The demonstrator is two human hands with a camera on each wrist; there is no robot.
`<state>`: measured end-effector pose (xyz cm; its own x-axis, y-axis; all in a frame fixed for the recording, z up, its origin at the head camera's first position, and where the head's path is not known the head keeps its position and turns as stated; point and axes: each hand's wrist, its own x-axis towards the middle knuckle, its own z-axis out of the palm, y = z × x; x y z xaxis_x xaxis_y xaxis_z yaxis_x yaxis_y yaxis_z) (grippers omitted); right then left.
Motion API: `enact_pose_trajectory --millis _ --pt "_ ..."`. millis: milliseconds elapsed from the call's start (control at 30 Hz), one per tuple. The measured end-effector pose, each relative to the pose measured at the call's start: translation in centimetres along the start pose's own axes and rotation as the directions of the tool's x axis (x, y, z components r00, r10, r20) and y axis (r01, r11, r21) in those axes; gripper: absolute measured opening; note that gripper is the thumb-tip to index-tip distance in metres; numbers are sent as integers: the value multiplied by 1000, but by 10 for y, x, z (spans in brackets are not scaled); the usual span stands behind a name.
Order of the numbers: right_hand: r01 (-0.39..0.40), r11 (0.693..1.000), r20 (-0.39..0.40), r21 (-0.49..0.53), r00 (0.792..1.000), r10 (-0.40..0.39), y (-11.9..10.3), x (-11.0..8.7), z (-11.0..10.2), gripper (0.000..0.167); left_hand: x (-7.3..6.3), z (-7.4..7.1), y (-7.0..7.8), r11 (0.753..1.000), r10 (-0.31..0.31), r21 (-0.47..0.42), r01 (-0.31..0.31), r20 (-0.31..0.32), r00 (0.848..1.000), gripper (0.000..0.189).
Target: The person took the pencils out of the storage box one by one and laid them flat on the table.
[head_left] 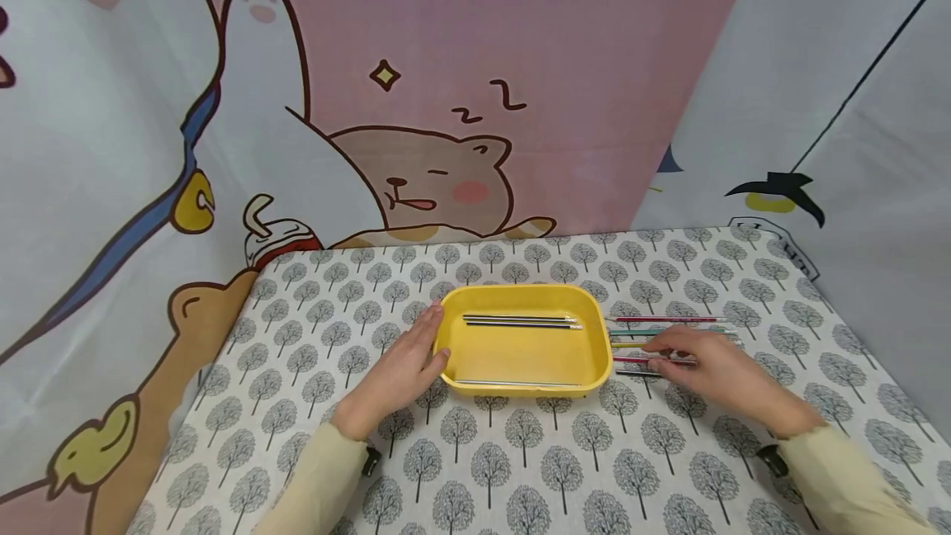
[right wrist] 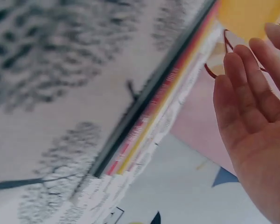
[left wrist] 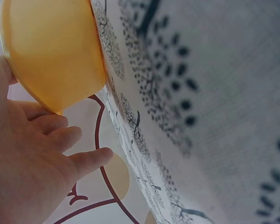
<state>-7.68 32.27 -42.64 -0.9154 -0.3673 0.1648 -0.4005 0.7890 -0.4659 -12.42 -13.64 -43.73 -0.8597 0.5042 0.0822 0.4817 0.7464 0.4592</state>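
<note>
A yellow plastic tray (head_left: 520, 362) sits on the table. My left hand (head_left: 404, 357) rests at its left rim, fingers fairly straight and spread, the thumb overlapping the edge. In the left wrist view, fingertips touch the outside of the tray (left wrist: 51, 51). Dark pencils (head_left: 520, 323) with pale ends lie inside along the far side, and a thin grey pencil (head_left: 513, 384) lies along the near wall. My right hand (head_left: 709, 362) hovers over several loose pencils, including a red pencil (head_left: 669, 319) and a yellow pencil (head_left: 627, 345). Its fingers are gently bent, holding nothing in the right wrist view.
The table wears a white cloth (head_left: 520, 461) printed with grey trees. A cartoon-patterned curtain (head_left: 594, 89) hangs behind it and at both sides. The loose pencils lie side by side just right of the tray.
</note>
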Motion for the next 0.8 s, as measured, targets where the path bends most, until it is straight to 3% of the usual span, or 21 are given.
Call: enact_pose_trajectory --millis 300,533,800 --pt "32 999 -141 42 990 -26 -27 10 -15 38 0 1 -1 1000 -10 -6 10 1 1000 68" --pt "13 984 -127 176 992 9 -50 23 -17 47 0 1 -1 1000 -15 -4 15 -2 1000 69" --pt "19 973 -92 230 996 3 -73 45 -15 55 1 0 -1 999 -32 -16 32 14 999 69"
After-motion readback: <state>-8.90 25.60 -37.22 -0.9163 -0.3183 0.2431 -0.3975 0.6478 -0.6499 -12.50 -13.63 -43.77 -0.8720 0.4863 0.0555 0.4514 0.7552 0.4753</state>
